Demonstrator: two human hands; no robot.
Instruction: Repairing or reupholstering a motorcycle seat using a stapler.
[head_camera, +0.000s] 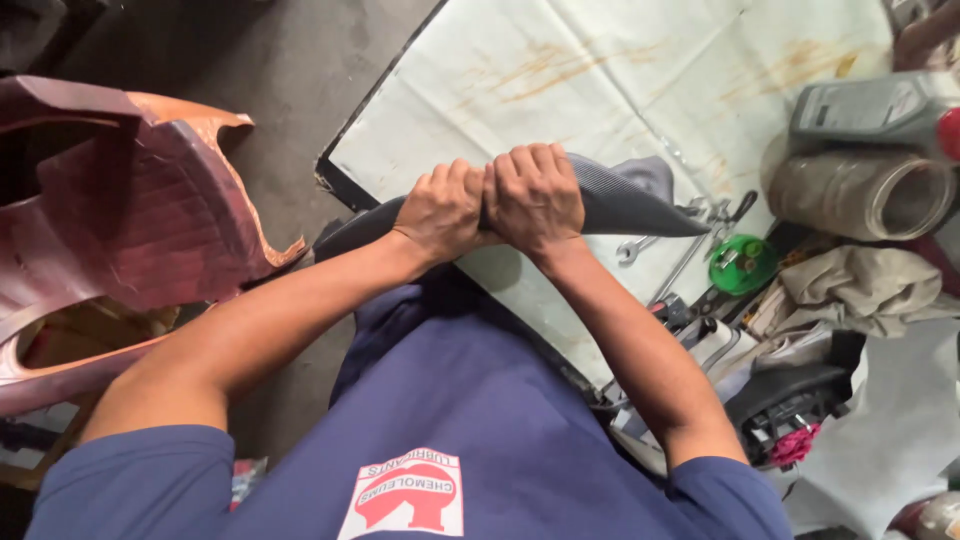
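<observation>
Gripping dark ribbed panel with both fists, head view: your left hand and right hand closing tight around its middle, knuckles touching. Panel lying across near edge of white sheet, pointed tip reaching right toward spanner and green round lid. Grey bottle and tan cylinder sitting far right. Red-brown plastic fairing resting left of you.

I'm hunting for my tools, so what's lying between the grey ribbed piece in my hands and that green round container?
In the head view, metal wrenches lie on the stained sheet between the grey ribbed piece and the green round container.
</observation>
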